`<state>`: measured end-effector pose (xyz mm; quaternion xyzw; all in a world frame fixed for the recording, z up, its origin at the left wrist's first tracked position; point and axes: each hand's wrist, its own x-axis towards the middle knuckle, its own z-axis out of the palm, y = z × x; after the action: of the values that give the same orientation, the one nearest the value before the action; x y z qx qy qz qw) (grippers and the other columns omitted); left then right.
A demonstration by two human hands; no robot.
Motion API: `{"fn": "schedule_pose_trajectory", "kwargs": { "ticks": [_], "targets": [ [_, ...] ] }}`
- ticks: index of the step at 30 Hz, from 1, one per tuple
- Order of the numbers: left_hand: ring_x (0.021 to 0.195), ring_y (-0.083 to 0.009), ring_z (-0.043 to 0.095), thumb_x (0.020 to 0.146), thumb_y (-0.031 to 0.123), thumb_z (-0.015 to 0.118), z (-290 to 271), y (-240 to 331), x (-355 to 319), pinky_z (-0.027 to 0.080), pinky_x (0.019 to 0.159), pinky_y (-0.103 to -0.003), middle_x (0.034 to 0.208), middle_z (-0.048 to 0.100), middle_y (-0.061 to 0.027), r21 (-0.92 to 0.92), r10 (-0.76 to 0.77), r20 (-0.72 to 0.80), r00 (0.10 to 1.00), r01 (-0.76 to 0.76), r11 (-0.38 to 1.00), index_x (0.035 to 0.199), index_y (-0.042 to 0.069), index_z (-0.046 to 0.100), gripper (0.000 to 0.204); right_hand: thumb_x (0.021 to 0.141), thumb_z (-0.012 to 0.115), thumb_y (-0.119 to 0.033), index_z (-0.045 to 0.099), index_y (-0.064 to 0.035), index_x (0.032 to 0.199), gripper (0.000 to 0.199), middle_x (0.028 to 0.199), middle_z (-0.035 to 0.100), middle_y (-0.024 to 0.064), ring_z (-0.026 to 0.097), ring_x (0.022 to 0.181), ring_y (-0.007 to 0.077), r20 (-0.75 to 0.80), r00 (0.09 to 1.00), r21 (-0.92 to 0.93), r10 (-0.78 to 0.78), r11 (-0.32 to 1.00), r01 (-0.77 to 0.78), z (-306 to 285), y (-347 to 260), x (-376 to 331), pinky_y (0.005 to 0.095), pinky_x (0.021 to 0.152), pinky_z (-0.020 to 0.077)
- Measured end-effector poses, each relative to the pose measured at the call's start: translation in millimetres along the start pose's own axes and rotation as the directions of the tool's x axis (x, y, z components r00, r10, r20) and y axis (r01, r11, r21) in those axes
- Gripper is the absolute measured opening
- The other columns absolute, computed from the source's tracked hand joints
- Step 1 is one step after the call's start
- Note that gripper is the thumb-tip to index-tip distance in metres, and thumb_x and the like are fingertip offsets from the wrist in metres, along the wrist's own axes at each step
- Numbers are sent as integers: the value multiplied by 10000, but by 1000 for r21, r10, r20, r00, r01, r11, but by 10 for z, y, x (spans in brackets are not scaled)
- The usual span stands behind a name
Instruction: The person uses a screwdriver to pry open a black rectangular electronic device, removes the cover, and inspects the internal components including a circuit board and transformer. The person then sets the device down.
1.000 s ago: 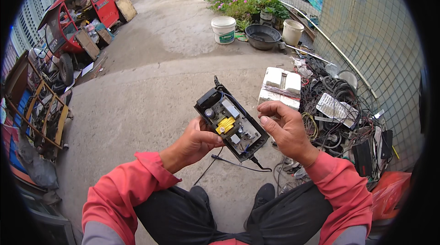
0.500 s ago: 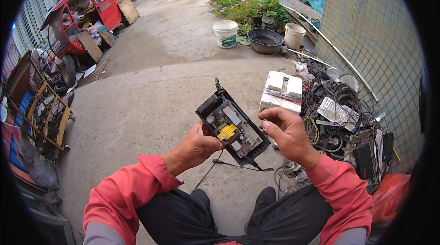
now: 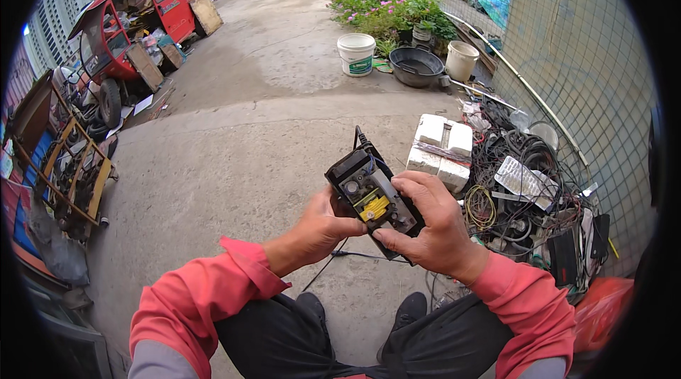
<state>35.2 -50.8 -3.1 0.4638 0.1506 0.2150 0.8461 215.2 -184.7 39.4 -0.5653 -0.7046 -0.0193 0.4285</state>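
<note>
An opened black power adapter (image 3: 349, 166) is held tilted above my knees, its circuit board facing up. A yellow-wrapped transformer (image 3: 374, 209), a silver heat sink (image 3: 384, 186) and a round capacitor show on the board. My left hand (image 3: 319, 226) grips the left side of the case, thumb along its near edge. My right hand (image 3: 433, 226) is closed over the right part, thumb at the near end and fingers on the far side, hiding some of the board. A black cable (image 3: 360, 136) leaves the far end; another cord (image 3: 323, 269) hangs below.
On my right lie a white foam block (image 3: 427, 159) and a heap of black cables (image 3: 521, 145) beside a mesh-covered wall. Buckets (image 3: 356, 55), a black basin (image 3: 416, 67) and flowers stand ahead. A wooden frame (image 3: 74, 166) and a red three-wheeler (image 3: 142, 17) are at left.
My right hand has come in from beside the adapter and closed on its right part. The adapter has shifted slightly right and turned a little in my left hand.
</note>
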Motion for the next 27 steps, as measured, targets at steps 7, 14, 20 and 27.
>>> {"fn": "schedule_pose_trajectory", "kwargs": {
  "ticks": [7, 14, 20, 27],
  "targets": [
    [1288, -241, 592, 766, -168, 689, 11, -35, 10, 503, 1100, -406, 1378, 572, -114, 41, 39, 35, 999, -40, 998, 1481, 22, 359, 810, 763, 883, -330, 579, 74, 1263, 711, 1250, 593, 251, 614, 1122, 427, 44, 997, -61, 62, 996, -59, 72, -6, -15, 476, 951, 519],
    [1298, -243, 576, 829, -60, 772, -21, -44, -16, 504, 1084, -417, 1396, 555, -125, 86, 34, 58, 998, -39, 996, 1498, 30, 326, 809, 756, 898, -267, 576, 79, 1260, 690, 1205, 610, 251, 658, 1037, 418, 54, 985, 37, 165, 985, -167, 104, 49, -31, 451, 900, 548],
    [1284, -245, 582, 872, 30, 799, -51, -61, -32, 517, 1066, -422, 1400, 546, -137, 77, 31, 74, 997, -37, 996, 1502, 37, 319, 791, 773, 873, -226, 589, 67, 1219, 605, 1118, 626, 213, 693, 906, 324, 56, 968, 143, 246, 957, -251, 103, 24, -17, 385, 752, 583],
    [1258, -221, 596, 891, 64, 802, 56, 10, -19, 575, 982, -417, 1396, 551, -131, 69, 17, 73, 997, -22, 997, 1503, 42, 332, 772, 754, 868, -217, 590, 57, 1182, 579, 1058, 627, 179, 692, 802, 265, 1, 976, 137, 216, 967, -214, 72, -9, -10, 352, 683, 586]
  ]
}}
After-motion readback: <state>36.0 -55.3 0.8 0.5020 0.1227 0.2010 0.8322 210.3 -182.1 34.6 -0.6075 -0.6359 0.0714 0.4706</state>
